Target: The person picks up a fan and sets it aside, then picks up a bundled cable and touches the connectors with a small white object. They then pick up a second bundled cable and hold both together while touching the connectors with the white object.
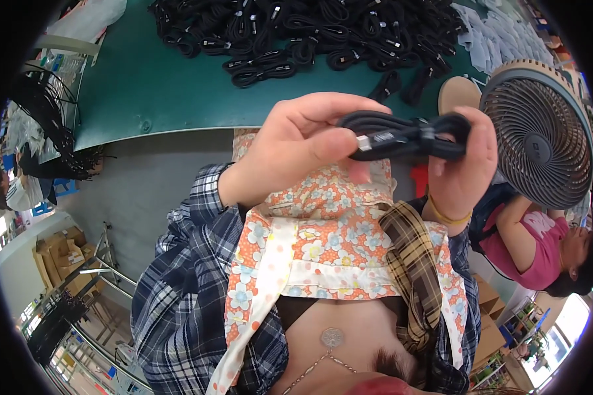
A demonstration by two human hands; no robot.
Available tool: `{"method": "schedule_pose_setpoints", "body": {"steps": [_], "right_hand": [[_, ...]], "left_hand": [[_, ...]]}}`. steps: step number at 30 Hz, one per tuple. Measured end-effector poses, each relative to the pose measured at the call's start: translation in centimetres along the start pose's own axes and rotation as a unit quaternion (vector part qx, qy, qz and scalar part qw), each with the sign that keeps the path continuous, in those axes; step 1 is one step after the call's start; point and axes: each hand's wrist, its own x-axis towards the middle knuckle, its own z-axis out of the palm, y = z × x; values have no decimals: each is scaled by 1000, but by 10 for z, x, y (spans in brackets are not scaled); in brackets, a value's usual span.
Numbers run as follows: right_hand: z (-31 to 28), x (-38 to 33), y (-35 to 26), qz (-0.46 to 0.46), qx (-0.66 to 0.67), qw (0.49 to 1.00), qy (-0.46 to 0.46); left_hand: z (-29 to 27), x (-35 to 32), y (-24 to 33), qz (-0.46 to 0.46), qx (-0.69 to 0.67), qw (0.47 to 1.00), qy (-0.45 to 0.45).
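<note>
A coiled black cable (402,137) is stretched between my two hands, above the near edge of the green table. Its loops are gathered by a black tie near the right end, and a light metal plug shows at its left end. My left hand (303,135) pinches the left end, thumb below and fingers above. Around the right end loop, my right hand (469,158) is closed; some of its fingers are hidden behind the cable. Beyond them lies a large pile of similar coiled black cables (349,33).
The green table (158,85) spans the far side. A round grey fan (537,138) stands close by my right hand. Pale plastic bags (504,36) lie at the far right. Black cables (46,112) hang at the left. A person in a pink shirt (534,247) sits to the right.
</note>
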Motion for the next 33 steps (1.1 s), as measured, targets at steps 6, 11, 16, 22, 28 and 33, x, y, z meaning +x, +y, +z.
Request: {"method": "schedule_pose_setpoints", "body": {"steps": [6,11,16,22,28,33], "right_hand": [[7,-16,6,-119,91,989,20],[10,-22,8,-102,91,988,70],[7,-22,11,-112,109,987,39],[4,-22,9,-106,108,988,4],[7,-18,12,-151,75,985,26],[-1,-15,12,-215,11,976,-34]], "left_hand": [[20,4,11,49,30,996,-72],[19,3,7,44,20,995,-86],[15,1,4,23,-20,996,-84],[15,1,3,19,-42,997,-68],[11,0,5,-5,-56,996,-76],[10,2,4,32,-25,997,-71]]}}
